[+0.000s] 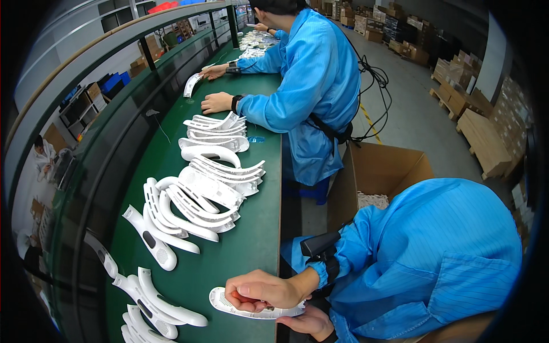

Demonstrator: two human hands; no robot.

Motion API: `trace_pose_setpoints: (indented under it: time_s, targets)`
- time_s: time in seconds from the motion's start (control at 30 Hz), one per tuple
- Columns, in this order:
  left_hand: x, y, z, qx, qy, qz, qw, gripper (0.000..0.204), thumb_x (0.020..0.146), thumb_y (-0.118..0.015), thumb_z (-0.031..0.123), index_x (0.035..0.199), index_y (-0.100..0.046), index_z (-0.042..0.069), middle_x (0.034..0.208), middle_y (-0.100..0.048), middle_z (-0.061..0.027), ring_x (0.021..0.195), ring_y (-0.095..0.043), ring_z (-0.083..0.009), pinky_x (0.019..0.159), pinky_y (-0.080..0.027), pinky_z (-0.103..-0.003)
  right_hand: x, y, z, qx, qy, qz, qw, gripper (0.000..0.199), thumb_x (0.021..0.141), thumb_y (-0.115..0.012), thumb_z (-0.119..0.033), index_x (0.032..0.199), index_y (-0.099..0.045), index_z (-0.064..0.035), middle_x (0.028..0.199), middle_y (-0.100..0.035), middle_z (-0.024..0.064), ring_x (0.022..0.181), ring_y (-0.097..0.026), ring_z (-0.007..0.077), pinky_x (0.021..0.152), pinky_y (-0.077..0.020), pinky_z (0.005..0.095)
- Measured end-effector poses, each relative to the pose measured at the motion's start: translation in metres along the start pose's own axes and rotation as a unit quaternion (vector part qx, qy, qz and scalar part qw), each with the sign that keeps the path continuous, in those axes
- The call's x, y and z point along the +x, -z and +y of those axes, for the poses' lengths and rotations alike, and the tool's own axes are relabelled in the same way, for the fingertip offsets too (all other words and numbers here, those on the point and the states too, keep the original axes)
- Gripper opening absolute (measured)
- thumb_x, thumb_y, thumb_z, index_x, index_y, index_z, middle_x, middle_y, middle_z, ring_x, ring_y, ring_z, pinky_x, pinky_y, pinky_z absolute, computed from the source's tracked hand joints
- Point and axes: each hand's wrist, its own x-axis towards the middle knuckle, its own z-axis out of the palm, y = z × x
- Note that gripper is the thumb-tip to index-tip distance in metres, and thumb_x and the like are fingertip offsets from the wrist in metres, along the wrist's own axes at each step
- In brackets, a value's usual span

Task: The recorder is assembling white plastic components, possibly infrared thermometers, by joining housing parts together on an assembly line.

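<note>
My right hand, in a blue sleeve with a black device strapped at the wrist, is closed around a small red-orange handle. The rest of that tool is mostly hidden by my fingers. It is held over a white curved plastic shell with a perforated rounded end. My left hand lies under the other end of this shell and grips it, partly covered by the right hand. Just left of them, several similar white shells with dark oval insets rest on the green work surface.
A long row of white curved shells runs along the green surface. Beyond it, a co-worker in blue holds another shell. An open cardboard box stands at right, with black cables above it. A dark rail borders the left.
</note>
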Motion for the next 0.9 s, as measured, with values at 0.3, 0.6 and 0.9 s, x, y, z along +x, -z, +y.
trace_pose_setpoints:
  time_s: [0.3,0.6,0.9]
  targets:
    - [0.002,0.000,-0.004,0.021,-0.026,-0.004,0.999,0.069,0.097,-0.033,0.051,0.144,-0.028,0.002,0.148,-0.032,-0.0147,0.134,-0.034,-0.0305,0.111,-0.025,-0.042,0.001,-0.001,-0.004,0.004,0.004,0.021,1.000,0.036,0.102,-0.035,-0.033,0.087,-0.048,-0.0025,0.067,-0.043,-0.0017,0.051,-0.032,0.0022,0.045,-0.0272,0.0171]
    - [0.005,0.018,-0.006,0.010,-0.011,-0.031,0.999,0.069,0.097,-0.034,0.052,0.144,-0.028,0.002,0.148,-0.032,-0.0138,0.134,-0.033,-0.0300,0.110,-0.025,-0.042,-0.004,-0.007,0.002,-0.009,0.005,0.050,0.999,0.035,0.101,-0.036,-0.032,0.088,-0.048,-0.0017,0.066,-0.044,-0.0019,0.052,-0.032,0.0021,0.045,-0.0265,0.0181]
    - [0.005,0.000,-0.002,0.020,-0.018,0.000,1.000,0.062,0.097,-0.035,0.051,0.136,-0.036,0.004,0.132,-0.044,-0.0129,0.118,-0.044,-0.0287,0.101,-0.034,-0.043,-0.016,-0.011,-0.012,-0.123,0.043,0.066,0.989,0.020,0.095,-0.036,-0.017,0.086,-0.047,-0.0025,0.066,-0.041,-0.0017,0.055,-0.032,0.0056,0.049,-0.0288,0.0212]
